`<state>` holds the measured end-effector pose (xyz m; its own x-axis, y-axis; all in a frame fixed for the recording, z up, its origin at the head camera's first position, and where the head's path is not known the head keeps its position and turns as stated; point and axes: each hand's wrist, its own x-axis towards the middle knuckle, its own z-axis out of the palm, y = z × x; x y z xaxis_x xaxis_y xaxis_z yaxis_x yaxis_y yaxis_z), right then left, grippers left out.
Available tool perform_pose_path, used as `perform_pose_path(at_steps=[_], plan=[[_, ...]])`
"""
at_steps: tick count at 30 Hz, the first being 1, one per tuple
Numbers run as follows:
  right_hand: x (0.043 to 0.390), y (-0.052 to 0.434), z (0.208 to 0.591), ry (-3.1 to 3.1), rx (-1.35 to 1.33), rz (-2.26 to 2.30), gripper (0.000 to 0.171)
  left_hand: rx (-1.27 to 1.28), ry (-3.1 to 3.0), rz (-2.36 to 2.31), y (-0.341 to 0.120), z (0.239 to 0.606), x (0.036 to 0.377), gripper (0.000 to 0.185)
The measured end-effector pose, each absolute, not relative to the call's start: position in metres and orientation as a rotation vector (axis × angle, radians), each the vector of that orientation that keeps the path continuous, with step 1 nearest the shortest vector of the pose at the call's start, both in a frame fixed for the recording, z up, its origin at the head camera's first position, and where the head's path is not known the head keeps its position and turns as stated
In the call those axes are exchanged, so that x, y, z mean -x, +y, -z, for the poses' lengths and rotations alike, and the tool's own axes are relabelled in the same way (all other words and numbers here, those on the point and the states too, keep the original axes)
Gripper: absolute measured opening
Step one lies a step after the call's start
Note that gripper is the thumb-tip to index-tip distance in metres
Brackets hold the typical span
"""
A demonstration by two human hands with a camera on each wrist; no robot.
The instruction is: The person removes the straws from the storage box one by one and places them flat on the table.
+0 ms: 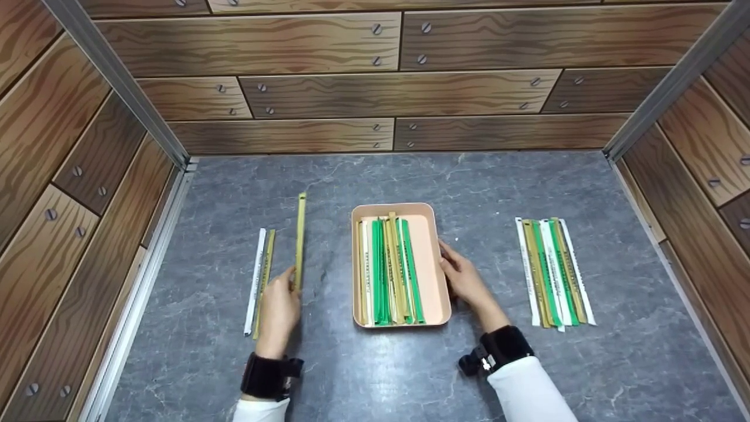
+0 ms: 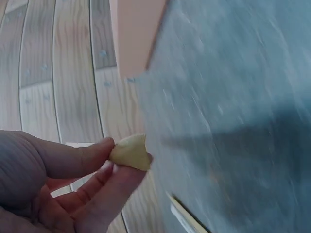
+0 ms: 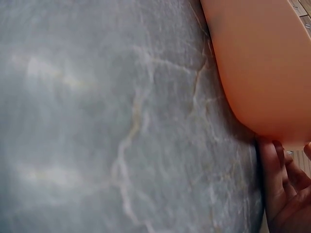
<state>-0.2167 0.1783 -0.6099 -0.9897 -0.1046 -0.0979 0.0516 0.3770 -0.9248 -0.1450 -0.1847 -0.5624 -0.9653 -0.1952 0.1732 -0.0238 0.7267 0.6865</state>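
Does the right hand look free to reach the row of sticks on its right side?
Probably yes: the right hand only rests against the tray, holding nothing, and bare tabletop lies between it and the row of sticks.

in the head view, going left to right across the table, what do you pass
white strip → tan strip beside it → left hand pinching an olive strip → pink tray of green, tan and white strips → right hand against the tray → row of strips
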Motion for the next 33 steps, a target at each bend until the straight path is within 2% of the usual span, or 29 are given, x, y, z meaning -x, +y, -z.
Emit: perform_pose_path(at_steps=[13, 23, 33], plan=[[0.216, 0.178, 0.611, 2.470, 0.048, 1.724, 0.049, -0.569, -2.904, 0.900, -0.234, 0.568, 0.132, 0.036], [0.216, 0.179, 0.610, 2.463, 0.052, 1.701, 0.049, -0.654, -2.917, 0.826, -0.245, 0.576, 0.132, 0.028], [0.216, 0.178, 0.610, 2.481, 0.034, 1.690, 0.049, -0.687, -2.925, 0.830, -0.247, 0.579, 0.136, 0.028]])
